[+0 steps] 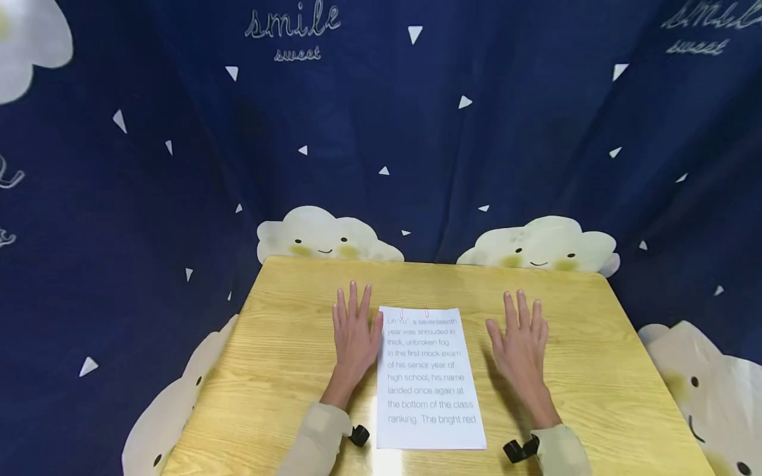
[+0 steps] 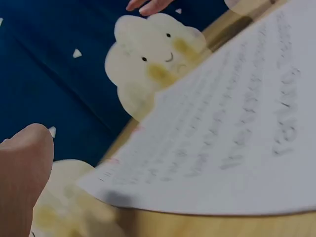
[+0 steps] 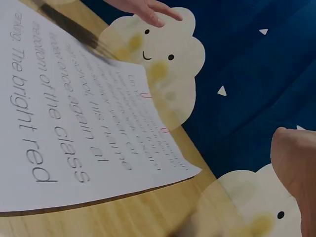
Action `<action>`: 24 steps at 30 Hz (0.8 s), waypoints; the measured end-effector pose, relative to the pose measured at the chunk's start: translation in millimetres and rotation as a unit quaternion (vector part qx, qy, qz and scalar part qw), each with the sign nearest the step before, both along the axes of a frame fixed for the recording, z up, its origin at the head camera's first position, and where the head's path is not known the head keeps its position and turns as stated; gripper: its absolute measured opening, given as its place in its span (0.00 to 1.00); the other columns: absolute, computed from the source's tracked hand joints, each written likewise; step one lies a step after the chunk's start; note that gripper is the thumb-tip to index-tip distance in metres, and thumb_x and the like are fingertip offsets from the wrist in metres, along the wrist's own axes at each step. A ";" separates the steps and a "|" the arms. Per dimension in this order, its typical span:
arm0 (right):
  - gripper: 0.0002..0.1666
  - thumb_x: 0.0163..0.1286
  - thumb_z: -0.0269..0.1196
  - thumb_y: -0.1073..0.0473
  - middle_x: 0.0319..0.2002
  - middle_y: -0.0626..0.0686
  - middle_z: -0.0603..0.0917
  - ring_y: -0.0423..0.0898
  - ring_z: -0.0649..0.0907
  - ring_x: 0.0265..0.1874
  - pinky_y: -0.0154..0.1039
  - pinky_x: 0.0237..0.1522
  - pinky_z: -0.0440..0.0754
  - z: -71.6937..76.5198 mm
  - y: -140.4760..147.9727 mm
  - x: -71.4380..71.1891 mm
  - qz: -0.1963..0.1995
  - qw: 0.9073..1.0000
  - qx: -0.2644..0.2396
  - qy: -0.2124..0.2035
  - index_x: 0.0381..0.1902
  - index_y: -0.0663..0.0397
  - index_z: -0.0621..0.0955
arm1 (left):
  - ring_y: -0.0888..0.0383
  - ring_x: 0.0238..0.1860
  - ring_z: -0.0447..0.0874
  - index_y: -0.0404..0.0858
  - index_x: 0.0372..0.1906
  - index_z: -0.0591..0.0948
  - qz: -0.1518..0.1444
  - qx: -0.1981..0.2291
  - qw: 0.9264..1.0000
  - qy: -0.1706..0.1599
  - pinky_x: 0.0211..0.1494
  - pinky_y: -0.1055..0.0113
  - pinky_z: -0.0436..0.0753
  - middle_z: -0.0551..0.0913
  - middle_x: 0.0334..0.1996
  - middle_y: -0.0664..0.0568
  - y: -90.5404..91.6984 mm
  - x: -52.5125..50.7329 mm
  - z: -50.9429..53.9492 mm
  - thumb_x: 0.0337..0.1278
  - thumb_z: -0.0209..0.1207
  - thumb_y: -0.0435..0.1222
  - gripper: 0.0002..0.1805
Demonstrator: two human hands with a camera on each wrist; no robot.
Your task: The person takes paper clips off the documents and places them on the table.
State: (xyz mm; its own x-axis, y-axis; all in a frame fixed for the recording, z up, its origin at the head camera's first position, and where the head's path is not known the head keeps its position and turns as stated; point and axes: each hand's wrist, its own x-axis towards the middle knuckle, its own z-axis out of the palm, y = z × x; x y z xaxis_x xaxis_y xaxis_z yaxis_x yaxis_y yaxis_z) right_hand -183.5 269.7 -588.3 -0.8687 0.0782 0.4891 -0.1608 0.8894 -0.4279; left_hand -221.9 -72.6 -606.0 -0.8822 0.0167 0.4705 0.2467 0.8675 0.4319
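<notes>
Room lies over the paper (image 1: 430,390) between left hand (image 1: 356,336) and right hand (image 1: 521,347); a curtain (image 1: 357,112) blocks the way beyond.

This is a curtained corner; whether of home or office, I cannot tell. Behind the wood-grained tabletop (image 1: 280,337) and at both its sides hangs a dark blue curtain (image 1: 357,99) with smiling clouds (image 1: 321,230), white triangles (image 1: 415,33) and lettering "smile sweet" (image 1: 293,28).
</notes>
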 end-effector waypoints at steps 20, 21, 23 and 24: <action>0.36 0.82 0.54 0.44 0.77 0.69 0.64 0.70 0.60 0.77 0.68 0.74 0.56 -77.1 -30.1 -4.8 0.043 0.993 0.026 -0.106 0.75 0.64 0.69 | 0.37 0.81 0.54 0.39 0.76 0.72 -0.047 -0.019 0.994 -0.099 0.80 0.40 0.56 0.62 0.79 0.36 6.8 1.3 -57.2 0.79 0.49 0.55 0.34; 0.35 0.82 0.54 0.44 0.77 0.69 0.65 0.70 0.60 0.77 0.67 0.74 0.56 -78.2 -30.7 -4.6 0.043 0.993 0.032 -0.106 0.75 0.64 0.70 | 0.38 0.81 0.55 0.40 0.75 0.73 -0.056 -0.020 0.993 -0.103 0.80 0.41 0.56 0.62 0.79 0.37 6.3 0.7 -57.7 0.78 0.50 0.56 0.33; 0.35 0.83 0.54 0.44 0.77 0.68 0.65 0.69 0.61 0.77 0.66 0.75 0.55 -80.0 -31.7 -3.7 0.046 0.992 0.037 -0.108 0.74 0.63 0.71 | 0.39 0.81 0.57 0.41 0.73 0.76 -0.078 -0.013 0.992 -0.103 0.79 0.41 0.58 0.65 0.79 0.40 5.0 0.3 -58.6 0.76 0.53 0.56 0.32; 0.34 0.83 0.54 0.44 0.77 0.68 0.65 0.69 0.61 0.77 0.66 0.75 0.56 -81.0 -31.9 -3.1 0.047 0.992 0.038 -0.108 0.74 0.63 0.71 | 0.40 0.80 0.59 0.41 0.70 0.79 -0.090 -0.005 0.991 -0.099 0.78 0.41 0.60 0.67 0.78 0.41 4.6 0.7 -58.6 0.75 0.55 0.55 0.30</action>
State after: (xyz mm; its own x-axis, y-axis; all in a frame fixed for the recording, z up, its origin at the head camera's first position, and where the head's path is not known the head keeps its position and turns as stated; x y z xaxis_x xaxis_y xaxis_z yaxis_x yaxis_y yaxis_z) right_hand -186.6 237.8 -669.3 -0.9556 -0.0392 0.2920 -0.1573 0.9059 -0.3932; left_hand -221.2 -68.0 -664.6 -0.9394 0.1857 0.2881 0.3093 0.8214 0.4792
